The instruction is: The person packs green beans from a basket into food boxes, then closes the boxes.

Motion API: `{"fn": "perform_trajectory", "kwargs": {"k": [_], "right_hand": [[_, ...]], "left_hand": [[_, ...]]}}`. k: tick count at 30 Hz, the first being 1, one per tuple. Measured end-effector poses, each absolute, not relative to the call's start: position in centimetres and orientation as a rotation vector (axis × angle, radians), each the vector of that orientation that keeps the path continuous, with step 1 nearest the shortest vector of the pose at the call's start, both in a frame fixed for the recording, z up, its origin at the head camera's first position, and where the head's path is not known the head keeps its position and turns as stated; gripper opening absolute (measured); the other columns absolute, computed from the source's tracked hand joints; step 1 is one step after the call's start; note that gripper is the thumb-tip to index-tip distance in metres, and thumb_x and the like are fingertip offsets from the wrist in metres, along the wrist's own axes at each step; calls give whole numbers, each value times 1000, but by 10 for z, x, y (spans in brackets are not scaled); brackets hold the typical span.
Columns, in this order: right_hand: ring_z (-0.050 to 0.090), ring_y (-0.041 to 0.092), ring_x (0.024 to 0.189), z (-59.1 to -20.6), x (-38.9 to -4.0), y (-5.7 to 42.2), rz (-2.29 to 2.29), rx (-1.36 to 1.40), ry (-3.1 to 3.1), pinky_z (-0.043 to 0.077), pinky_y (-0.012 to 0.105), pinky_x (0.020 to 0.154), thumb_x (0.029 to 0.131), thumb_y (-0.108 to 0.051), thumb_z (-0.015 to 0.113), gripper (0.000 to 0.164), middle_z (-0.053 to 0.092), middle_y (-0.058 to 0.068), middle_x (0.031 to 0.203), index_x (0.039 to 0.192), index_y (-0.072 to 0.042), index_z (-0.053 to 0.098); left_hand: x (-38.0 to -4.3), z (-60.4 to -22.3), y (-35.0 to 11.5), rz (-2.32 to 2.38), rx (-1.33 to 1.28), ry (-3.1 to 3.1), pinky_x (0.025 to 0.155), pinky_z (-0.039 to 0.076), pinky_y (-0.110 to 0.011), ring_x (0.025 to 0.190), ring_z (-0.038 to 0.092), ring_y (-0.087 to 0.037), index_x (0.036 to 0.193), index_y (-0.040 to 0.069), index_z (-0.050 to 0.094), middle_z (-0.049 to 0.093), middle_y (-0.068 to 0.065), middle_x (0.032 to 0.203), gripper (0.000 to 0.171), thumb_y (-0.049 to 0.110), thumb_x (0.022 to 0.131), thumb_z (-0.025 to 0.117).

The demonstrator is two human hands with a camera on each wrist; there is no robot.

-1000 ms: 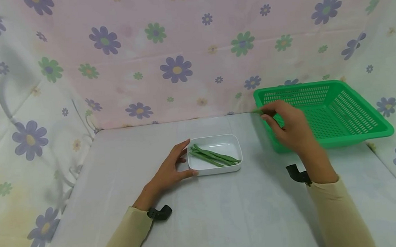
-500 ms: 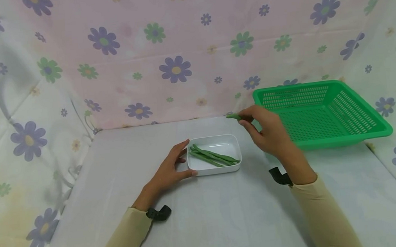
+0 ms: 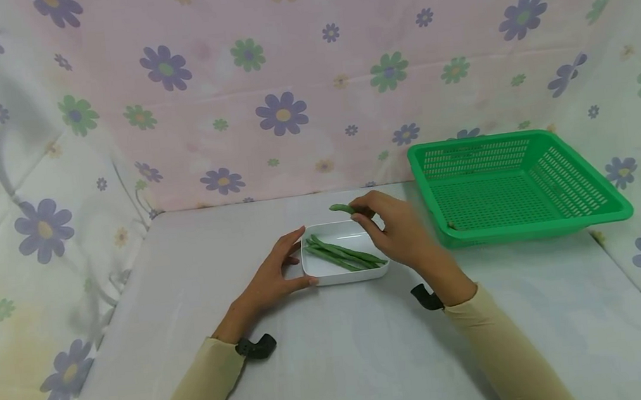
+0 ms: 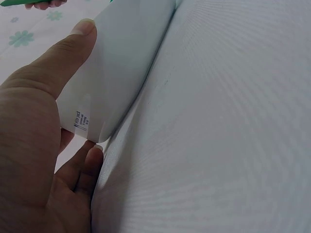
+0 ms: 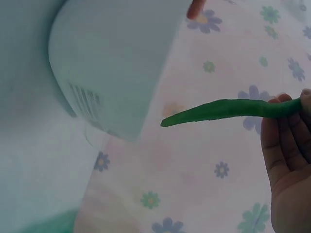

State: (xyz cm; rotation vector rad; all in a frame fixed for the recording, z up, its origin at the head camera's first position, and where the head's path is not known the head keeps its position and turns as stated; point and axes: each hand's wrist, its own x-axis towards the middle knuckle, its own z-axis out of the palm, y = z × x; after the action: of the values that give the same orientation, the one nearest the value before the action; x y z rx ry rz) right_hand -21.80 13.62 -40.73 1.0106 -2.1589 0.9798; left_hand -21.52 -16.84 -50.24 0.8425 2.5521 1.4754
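A shallow white rectangular dish [image 3: 353, 277] stands on the table with several long green beans [image 3: 341, 253] lying in it. My left hand [image 3: 270, 274] holds the dish by its left end, thumb at the front side and fingers toward the back. In the left wrist view the thumb lies along the dish's wall [image 4: 116, 63], which bears small print. Above the dish's back right part, my right hand [image 3: 397, 228] pinches a single green bean [image 5: 218, 110] by one end. That bean's free end points left, and it is apart from the dish.
To the right at the back stands a green slotted plastic basket [image 3: 529, 231], with a tiny brownish bit at its near left corner. Flower-printed cloth [image 3: 279, 51] hangs behind the table and at both sides. The tabletop [image 3: 345, 350] is covered in white.
My right hand has carried the green bean leftward, from the basket's left edge to over the dish. The left hand and the dish have stayed in place.
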Motion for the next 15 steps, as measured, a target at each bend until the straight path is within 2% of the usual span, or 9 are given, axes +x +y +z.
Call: {"fn": "perform_trajectory", "kwargs": {"k": [4, 6, 11, 15], "right_hand": [[69, 18, 88, -415, -219, 127, 1012, 1012, -2164, 55, 32, 69, 98, -1, 75, 19, 72, 6, 100, 115, -1, 69], [69, 19, 89, -419, -220, 123, 1030, 1019, -2167, 57, 35, 69, 98, -1, 75, 19, 72, 6, 100, 116, -1, 69], [70, 17, 89, -431, -220, 116, 1064, 1045, -2242, 61, 38, 72, 98, 0, 74, 20, 71, 6, 102, 118, -1, 70], [69, 16, 87, -439, -220, 112, 1055, 1057, -2329, 62, 36, 75, 97, 0, 75, 21, 72, 7, 103, 118, 0, 71]], "left_hand": [[-206, -486, -164, 1497, 840, 2535, 109, 47, -60, 149, 45, -38, 169, 17, 26, 31, -20, 169, 106, 11, 85, 91], [-204, -483, -164, 1482, 863, 2546, 109, 49, -57, 148, 45, -40, 169, 15, 26, 31, -22, 168, 105, 13, 86, 90], [-204, -480, -163, 1483, 882, 2548, 108, 50, -55, 148, 45, -42, 169, 12, 27, 32, -24, 167, 104, 11, 86, 90], [-208, -488, -164, 1511, 860, 2530, 109, 47, -61, 150, 43, -39, 169, 13, 27, 31, -21, 168, 106, 8, 85, 91]]}}
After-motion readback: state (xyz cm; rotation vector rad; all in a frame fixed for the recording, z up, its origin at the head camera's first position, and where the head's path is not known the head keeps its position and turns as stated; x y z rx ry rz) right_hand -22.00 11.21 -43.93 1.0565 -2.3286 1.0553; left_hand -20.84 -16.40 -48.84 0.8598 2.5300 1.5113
